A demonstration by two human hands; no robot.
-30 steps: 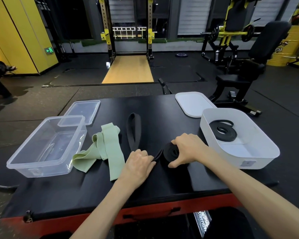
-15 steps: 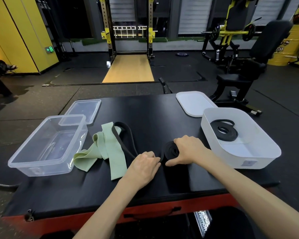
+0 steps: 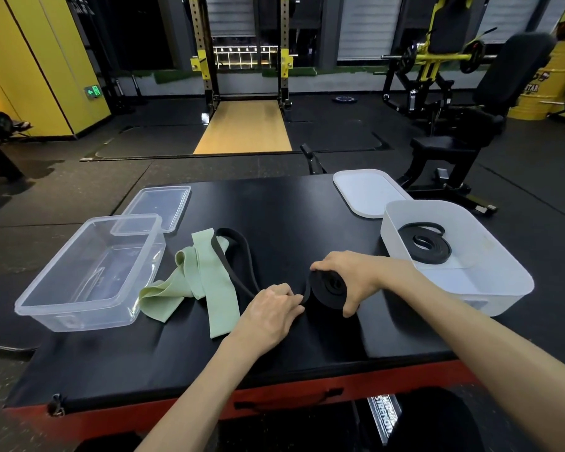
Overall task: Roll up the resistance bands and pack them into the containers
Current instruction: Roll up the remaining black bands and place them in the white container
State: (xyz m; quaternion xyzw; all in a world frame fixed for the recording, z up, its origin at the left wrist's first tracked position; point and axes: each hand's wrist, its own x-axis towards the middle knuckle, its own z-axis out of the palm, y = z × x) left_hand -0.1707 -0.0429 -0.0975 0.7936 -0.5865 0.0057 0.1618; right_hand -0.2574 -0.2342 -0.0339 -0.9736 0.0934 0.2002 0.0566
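My right hand (image 3: 351, 277) grips a half-rolled black resistance band roll (image 3: 328, 288), held on edge on the black table (image 3: 291, 207). Beside it my left hand (image 3: 271, 309) pinches the band's loose strip where it feeds into the roll. The unrolled tail of the black band (image 3: 234, 256) loops back over a crumpled pale green band (image 3: 193, 282). A coiled black band (image 3: 426, 243) lies inside the white container (image 3: 509, 288) on the right. On the left stands a clear plastic container (image 3: 88, 272) holding nothing.
A clear lid (image 3: 157, 205) lies behind the clear container and a white lid (image 3: 369, 190) behind the white one. The table's red front edge (image 3: 307, 396) is close to me. Gym machines, a rack and a bench stand beyond on the dark floor.
The roll has grown and turned up on edge under my right hand. The black band's loose loop has slid left onto the green band and become shorter. My left hand stayed beside the roll.
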